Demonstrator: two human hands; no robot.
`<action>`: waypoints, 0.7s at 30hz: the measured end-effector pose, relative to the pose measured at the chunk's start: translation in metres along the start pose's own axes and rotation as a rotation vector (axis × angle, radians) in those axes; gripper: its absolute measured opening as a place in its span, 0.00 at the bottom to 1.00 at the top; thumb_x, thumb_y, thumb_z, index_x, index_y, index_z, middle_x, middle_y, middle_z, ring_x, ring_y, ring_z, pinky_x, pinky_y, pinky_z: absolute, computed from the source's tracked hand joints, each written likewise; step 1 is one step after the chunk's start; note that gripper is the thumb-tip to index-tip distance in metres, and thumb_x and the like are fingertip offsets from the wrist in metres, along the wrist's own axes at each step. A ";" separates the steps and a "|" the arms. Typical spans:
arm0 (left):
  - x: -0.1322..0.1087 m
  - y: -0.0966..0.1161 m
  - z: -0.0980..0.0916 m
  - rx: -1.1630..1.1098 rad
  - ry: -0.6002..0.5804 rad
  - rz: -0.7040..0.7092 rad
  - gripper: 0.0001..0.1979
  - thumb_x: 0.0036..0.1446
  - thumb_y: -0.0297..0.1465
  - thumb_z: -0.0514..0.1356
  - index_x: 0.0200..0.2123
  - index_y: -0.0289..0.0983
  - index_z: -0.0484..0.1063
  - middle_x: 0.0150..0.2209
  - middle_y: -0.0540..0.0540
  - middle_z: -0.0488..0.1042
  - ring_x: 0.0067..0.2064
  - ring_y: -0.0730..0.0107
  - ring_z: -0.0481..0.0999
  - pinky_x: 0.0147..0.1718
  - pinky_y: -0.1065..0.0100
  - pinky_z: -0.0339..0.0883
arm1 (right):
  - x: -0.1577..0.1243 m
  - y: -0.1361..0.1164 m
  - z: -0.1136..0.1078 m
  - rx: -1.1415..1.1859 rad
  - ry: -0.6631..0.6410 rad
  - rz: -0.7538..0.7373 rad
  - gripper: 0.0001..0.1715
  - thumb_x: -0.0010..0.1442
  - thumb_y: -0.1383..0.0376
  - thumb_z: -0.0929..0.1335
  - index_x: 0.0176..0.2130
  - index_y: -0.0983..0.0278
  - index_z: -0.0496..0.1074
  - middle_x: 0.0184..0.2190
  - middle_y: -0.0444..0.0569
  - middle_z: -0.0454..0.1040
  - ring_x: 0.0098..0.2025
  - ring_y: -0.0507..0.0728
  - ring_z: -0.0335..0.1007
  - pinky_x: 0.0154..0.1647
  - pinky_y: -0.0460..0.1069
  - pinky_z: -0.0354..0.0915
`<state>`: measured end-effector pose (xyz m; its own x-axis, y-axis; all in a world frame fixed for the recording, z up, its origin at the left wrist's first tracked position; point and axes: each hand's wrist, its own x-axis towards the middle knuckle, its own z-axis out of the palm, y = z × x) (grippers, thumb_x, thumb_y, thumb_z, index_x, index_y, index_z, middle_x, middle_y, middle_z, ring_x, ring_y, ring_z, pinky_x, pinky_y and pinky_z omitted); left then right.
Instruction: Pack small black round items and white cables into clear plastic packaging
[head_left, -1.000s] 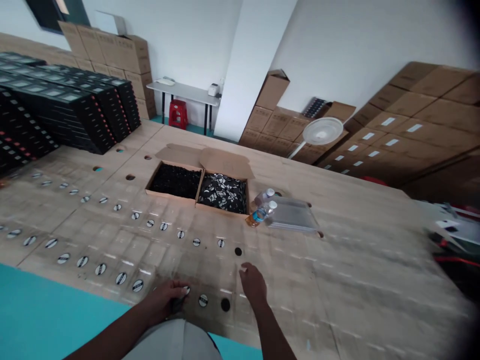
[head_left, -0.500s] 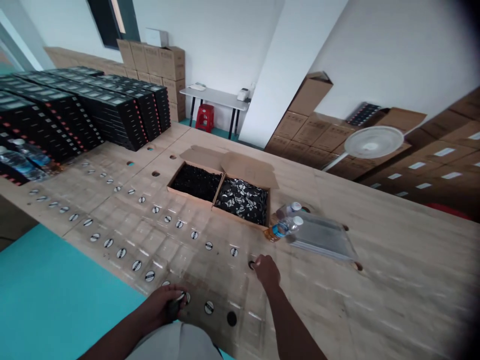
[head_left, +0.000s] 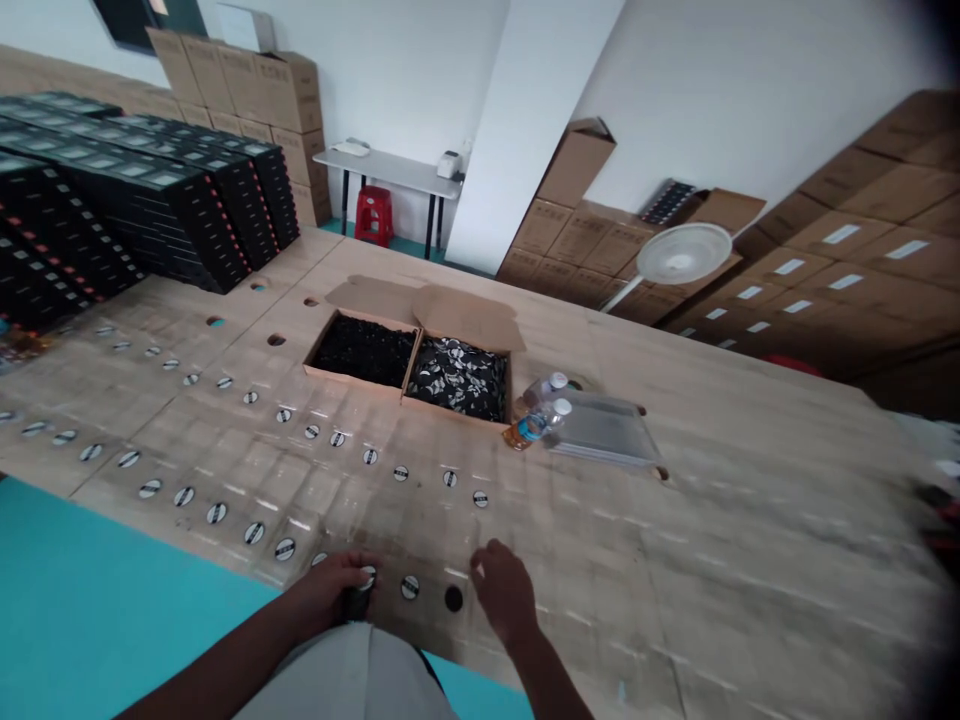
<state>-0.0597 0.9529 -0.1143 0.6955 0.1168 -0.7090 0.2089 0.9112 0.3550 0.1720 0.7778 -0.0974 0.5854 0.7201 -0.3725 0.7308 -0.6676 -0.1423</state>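
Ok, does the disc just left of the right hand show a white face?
No, it is a plain black disc beside the right hand, unlike the white-faced disc to its left.

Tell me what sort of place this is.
Probably a packing or assembly workshop: rows of round stickers or discs line a long wooden worktable, with stacked black boxes at one end and cardboard cartons by the wall.

The left arm slants in from the lower left, its left grip curled closed. The right arm angles up, its right grip loosely bent.
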 end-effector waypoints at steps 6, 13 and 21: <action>0.009 0.006 0.006 0.109 -0.066 -0.015 0.18 0.42 0.29 0.71 0.40 0.33 0.75 0.28 0.46 0.77 0.27 0.71 0.73 0.30 0.69 0.64 | -0.037 -0.025 0.045 -0.051 -0.044 0.031 0.15 0.53 0.69 0.70 0.43 0.63 0.74 0.43 0.53 0.75 0.47 0.63 0.70 0.46 0.53 0.58; 0.011 0.014 0.018 0.222 -0.145 -0.057 0.12 0.43 0.31 0.71 0.32 0.32 0.78 0.23 0.48 0.75 0.24 0.73 0.69 0.26 0.71 0.59 | -0.037 -0.028 0.047 0.022 0.003 0.141 0.06 0.55 0.67 0.69 0.37 0.62 0.74 0.40 0.51 0.75 0.44 0.60 0.71 0.42 0.51 0.58; 0.020 0.015 0.024 0.335 -0.180 -0.081 0.12 0.42 0.34 0.71 0.28 0.32 0.76 0.24 0.48 0.75 0.25 0.72 0.69 0.28 0.71 0.57 | -0.039 -0.038 0.055 0.029 0.139 0.118 0.04 0.59 0.69 0.67 0.35 0.64 0.73 0.36 0.51 0.75 0.42 0.58 0.70 0.42 0.51 0.56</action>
<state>-0.0259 0.9593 -0.1082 0.7706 -0.0485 -0.6354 0.4607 0.7314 0.5029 0.1018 0.7651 -0.1282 0.7108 0.6542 -0.2584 0.6448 -0.7528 -0.1322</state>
